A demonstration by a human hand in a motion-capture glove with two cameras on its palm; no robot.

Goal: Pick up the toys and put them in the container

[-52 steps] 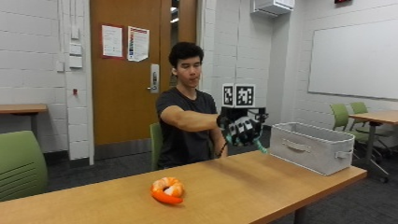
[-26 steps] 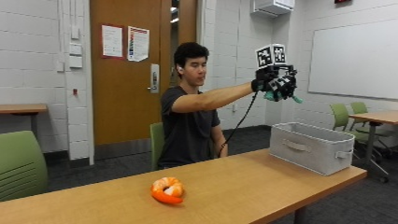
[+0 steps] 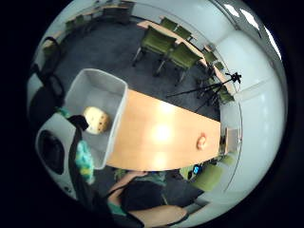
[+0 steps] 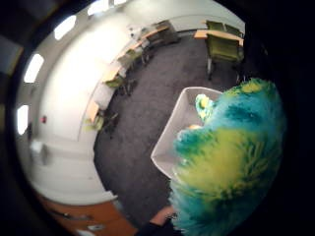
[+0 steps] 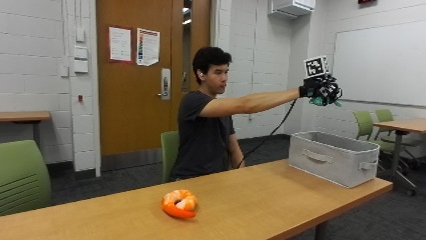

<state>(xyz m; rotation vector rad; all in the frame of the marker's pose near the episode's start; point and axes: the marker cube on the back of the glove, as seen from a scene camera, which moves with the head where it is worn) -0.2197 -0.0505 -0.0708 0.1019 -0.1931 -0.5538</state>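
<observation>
The gloved right hand [image 5: 321, 90] is raised high on an outstretched arm, above the gray bin [image 5: 336, 157] and well clear of it. Its fingers are curled round a fuzzy teal and yellow toy [image 5: 327, 96], which shows as a tuft of bright fur below the palm. In the thumb side palm view the toy [image 4: 229, 162] fills much of the picture, so it sits close against the palm, with the open bin [image 4: 173, 142] far beneath it.

The bin stands at the end of the wooden counter [image 5: 266, 197] nearest the hand, almost straight under it. In the little finger side palm view a pale, round toy [image 3: 97, 119] lies inside the bin [image 3: 80, 92], on its floor.

Far from the hand, toward the other end of the counter, an orange and white shrimp toy [image 5: 179, 203] lies on the bare wood, well apart from the bin. The person sits behind the counter on a green chair [image 5: 170, 150], roughly between the shrimp toy and the bin.
</observation>
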